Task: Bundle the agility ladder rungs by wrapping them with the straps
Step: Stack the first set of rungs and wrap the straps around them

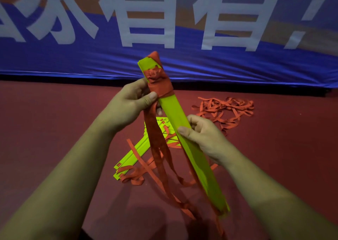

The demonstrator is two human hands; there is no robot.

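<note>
The stack of rungs is held up in the air in front of the person, tilted with its top end away and to the left and its lower end down near the right forearm. The rungs look like thin flat plastic slats: light, fairly stiff along their length, smooth-faced, so they probably slide over one another unless they are squeezed flat together. A red wrap already binds the upper end in several bunched turns, and below it the yellow-green faces are bare. The loose straps hang from the lower edge of that wrap in several limp ribbons; they are soft webbing with no shape of their own, and will likely twist and tangle unless kept under tension. The left hand curls round the stack just under the wrap, its thumb pinning the hanging ribbons against the edge of the rungs. The right hand clasps the stack about halfway down, thumb on the near face and fingers behind. The sensible holds seem to be these two: a flat squeeze across the middle to stop the slats fanning out, and a pinch on the webbing close to the last turn. Below the hands, more loose rungs lie on the red floor with ribbons across them, a tangle of straps lies further right, and a blue banner with white lettering hangs behind.
</note>
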